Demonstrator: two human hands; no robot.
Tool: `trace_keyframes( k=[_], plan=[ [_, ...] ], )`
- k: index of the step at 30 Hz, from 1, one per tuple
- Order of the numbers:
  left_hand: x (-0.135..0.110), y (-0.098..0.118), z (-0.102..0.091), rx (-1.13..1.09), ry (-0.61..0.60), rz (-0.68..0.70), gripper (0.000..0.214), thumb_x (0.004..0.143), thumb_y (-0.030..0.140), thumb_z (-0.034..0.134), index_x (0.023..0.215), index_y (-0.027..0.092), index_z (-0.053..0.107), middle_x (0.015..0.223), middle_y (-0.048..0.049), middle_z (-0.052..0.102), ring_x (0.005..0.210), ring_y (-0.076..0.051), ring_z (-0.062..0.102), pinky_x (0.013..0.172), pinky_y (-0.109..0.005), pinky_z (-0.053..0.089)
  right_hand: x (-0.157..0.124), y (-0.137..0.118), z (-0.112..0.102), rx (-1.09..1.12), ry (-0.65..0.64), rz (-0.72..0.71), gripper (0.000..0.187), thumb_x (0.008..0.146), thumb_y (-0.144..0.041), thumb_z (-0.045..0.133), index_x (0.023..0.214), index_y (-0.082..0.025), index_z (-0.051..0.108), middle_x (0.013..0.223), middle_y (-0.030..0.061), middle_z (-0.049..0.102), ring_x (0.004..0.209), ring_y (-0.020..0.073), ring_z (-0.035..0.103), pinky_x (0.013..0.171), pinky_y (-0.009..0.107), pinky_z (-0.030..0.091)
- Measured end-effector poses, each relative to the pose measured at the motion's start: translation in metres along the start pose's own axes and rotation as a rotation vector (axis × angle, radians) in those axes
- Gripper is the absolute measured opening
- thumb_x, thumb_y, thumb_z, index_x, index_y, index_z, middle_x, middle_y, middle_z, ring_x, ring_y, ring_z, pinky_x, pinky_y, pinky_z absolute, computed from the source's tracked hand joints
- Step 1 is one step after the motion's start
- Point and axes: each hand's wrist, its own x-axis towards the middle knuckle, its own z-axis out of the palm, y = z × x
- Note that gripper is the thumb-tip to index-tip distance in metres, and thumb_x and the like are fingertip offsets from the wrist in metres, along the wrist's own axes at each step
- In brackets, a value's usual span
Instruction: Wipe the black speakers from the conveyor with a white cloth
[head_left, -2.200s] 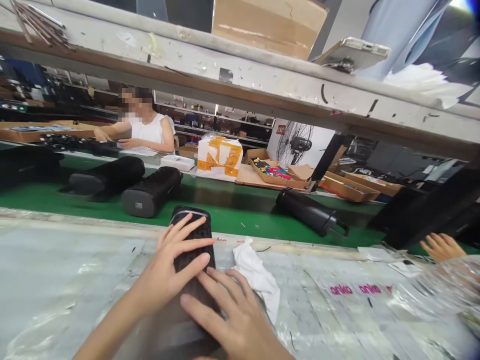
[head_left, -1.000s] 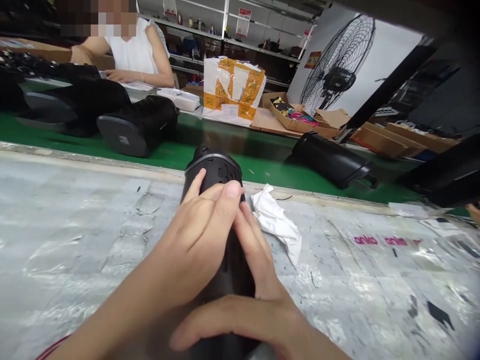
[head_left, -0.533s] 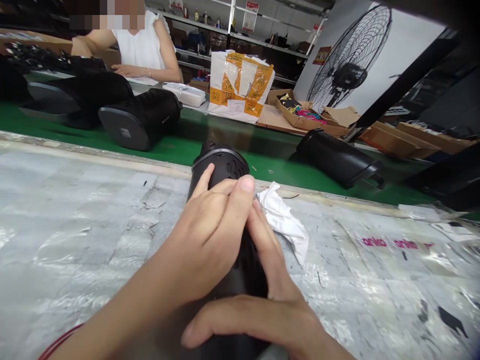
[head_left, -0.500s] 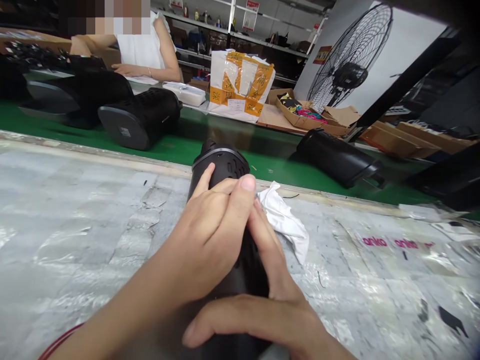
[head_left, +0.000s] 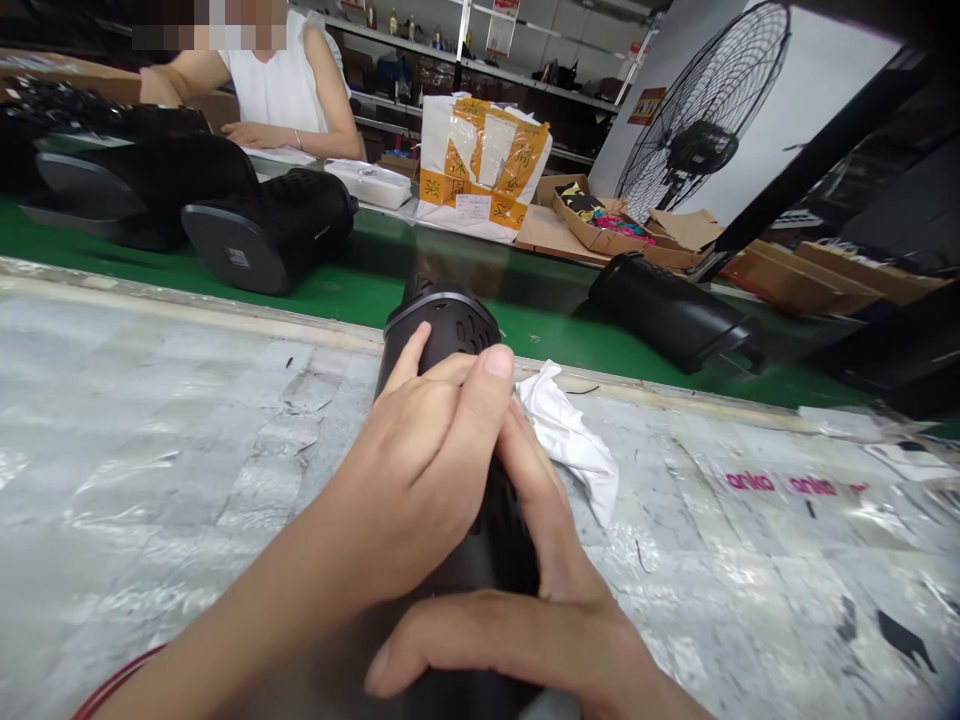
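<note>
A black cylindrical appliance, with slotted vents around its far end, points away from me on the plastic-covered worktable. Over its upper side lies my left hand, closed against it, with one finger reaching along the housing. My right hand wraps the right side, its thumb bent across the near part of the body. The fingertips of both hands meet near the vents, and what lies under them is hidden. A crumpled white cloth rests just right of my hands.
Beyond the table runs a green belt carrying several similar black appliances, one of them lying at the right. Across it sits a person in white. A taped white bag, cardboard boxes and a large fan stand behind.
The black appliances on the green belt have shifted slightly to the left. Both my hands and the appliance under them look almost the same.
</note>
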Motion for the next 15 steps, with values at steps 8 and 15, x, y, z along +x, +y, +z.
trace_keyframes(
  k=[8, 15],
  plan=[
    [0.0021, 0.0021, -0.0003, 0.002, 0.0, -0.037, 0.045, 0.092, 0.044, 0.037, 0.122, 0.023, 0.064, 0.106, -0.0037, 0.071, 0.108, -0.025, 0.06, 0.118, -0.04, -0.01, -0.0011, -0.0021, 0.0015, 0.007, 0.008, 0.041, 0.02, 0.073, -0.056, 0.075, 0.086, -0.041, 0.077, 0.158, -0.0136, 0.016, 0.139, 0.0369, 0.031, 0.107, 0.054, 0.03],
    [0.0044, 0.0041, 0.0002, 0.029, -0.008, -0.011, 0.047, 0.092, 0.044, 0.034, 0.119, 0.021, 0.064, 0.103, -0.005, 0.071, 0.102, -0.024, 0.062, 0.118, -0.042, -0.008, -0.0016, -0.0024, -0.001, 0.022, -0.028, 0.048, 0.022, 0.075, -0.057, 0.072, 0.09, -0.04, 0.077, 0.159, -0.0127, 0.013, 0.14, 0.0371, 0.029, 0.109, 0.053, 0.028]
  ],
)
